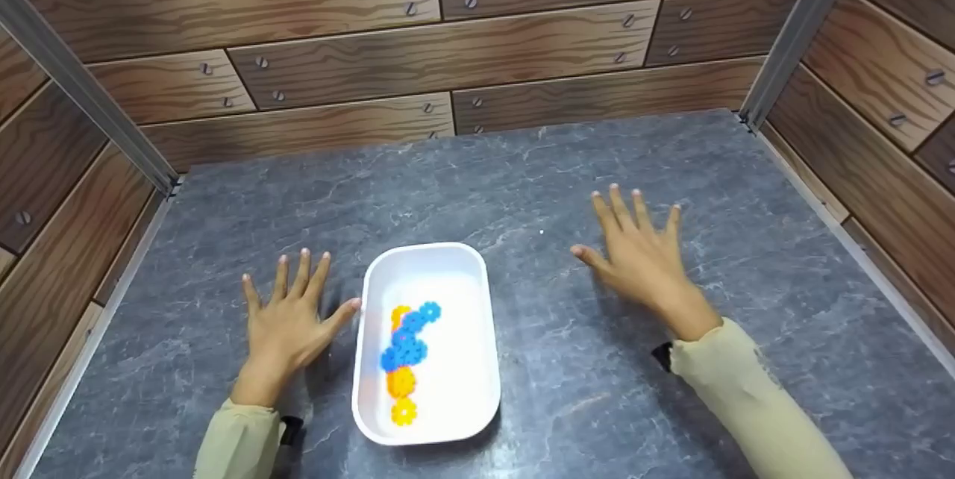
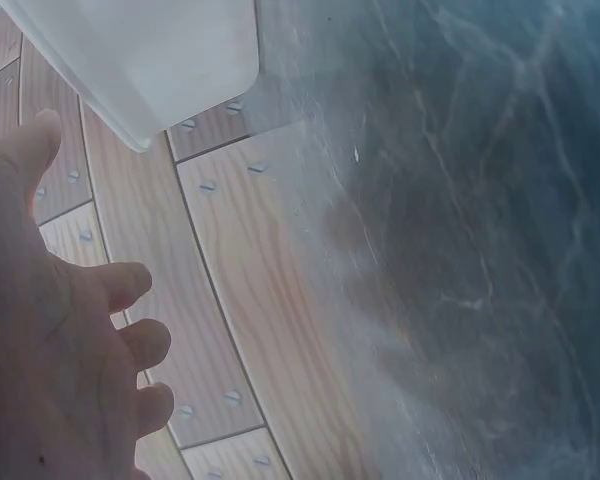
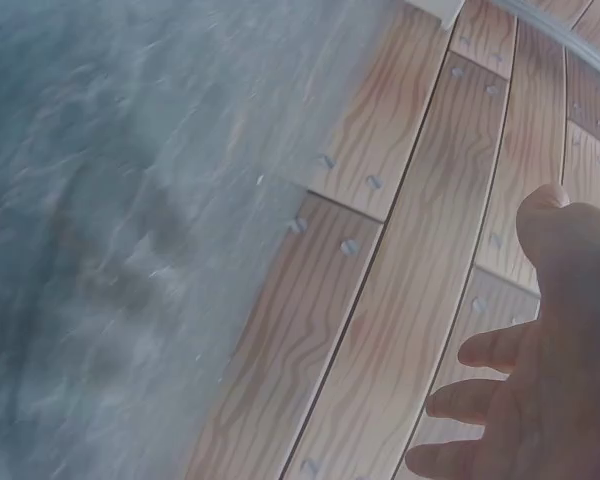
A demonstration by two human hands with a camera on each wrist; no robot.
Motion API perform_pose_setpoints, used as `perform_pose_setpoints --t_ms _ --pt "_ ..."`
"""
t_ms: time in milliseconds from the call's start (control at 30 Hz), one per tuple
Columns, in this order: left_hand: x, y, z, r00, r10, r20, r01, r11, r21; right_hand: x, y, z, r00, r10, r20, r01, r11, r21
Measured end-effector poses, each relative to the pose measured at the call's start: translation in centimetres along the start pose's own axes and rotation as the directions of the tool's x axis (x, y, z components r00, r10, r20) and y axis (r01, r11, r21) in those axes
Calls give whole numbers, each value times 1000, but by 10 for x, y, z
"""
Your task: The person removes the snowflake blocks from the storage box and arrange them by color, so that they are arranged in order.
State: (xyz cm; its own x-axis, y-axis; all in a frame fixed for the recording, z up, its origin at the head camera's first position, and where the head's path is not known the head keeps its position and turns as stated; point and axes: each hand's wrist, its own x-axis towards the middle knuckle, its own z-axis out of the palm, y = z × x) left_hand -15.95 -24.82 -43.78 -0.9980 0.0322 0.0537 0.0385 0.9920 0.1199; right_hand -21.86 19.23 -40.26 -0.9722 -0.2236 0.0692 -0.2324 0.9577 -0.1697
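A white rectangular tray [image 1: 477, 359] with rounded corners stands on the dark marbled table between my hands. Along its left half lie several small flower-shaped plastic pieces, blue ones [image 1: 409, 348] in the middle and orange-yellow ones [image 1: 403, 383] at both ends of the row. My left hand [image 1: 289, 328] is spread palm down just left of the tray, its thumb tip close to the rim; whether they touch I cannot tell. My right hand [image 1: 643, 261] is spread well to the right of the tray and holds nothing. The left wrist view shows the tray's outer side [image 2: 180, 60] beyond the thumb.
Wood-patterned panels [image 1: 448, 39] enclose the table [image 1: 552, 166] at the back and both sides, with grey metal posts [image 1: 791, 39] at the back corners. A tiny white speck [image 1: 542, 232] lies on the table between the tray and my right hand.
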Motion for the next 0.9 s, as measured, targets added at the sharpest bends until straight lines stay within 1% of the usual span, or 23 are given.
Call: perform_pose_setpoints --t_ms 200,367,467,600,767,833,900 --pt "-1 0 -1 1000 -1 11 1 1000 -6 9 -20 -3 997 -70 -27 69 997 -20" --pt "-3 0 -1 1000 -1 16 1 1000 -25 15 -38 0 989 -132 -61 130 991 -28" --pt "-6 2 0 1000 9 24 -7 998 -58 18 -49 2 980 -177 -93 175 984 -30" --pt "-9 4 0 999 26 35 -21 992 -127 20 -65 1 965 -237 -117 233 971 -42" --pt "-13 5 -1 996 39 80 -21 977 -213 22 -86 1 949 -299 -98 296 954 -41" --pt "-13 6 -2 995 43 94 -20 972 -236 23 -94 2 939 -330 -96 327 944 -43" --pt "-14 6 -3 994 46 102 -19 967 -253 25 -101 2 923 -370 -107 367 929 -48"
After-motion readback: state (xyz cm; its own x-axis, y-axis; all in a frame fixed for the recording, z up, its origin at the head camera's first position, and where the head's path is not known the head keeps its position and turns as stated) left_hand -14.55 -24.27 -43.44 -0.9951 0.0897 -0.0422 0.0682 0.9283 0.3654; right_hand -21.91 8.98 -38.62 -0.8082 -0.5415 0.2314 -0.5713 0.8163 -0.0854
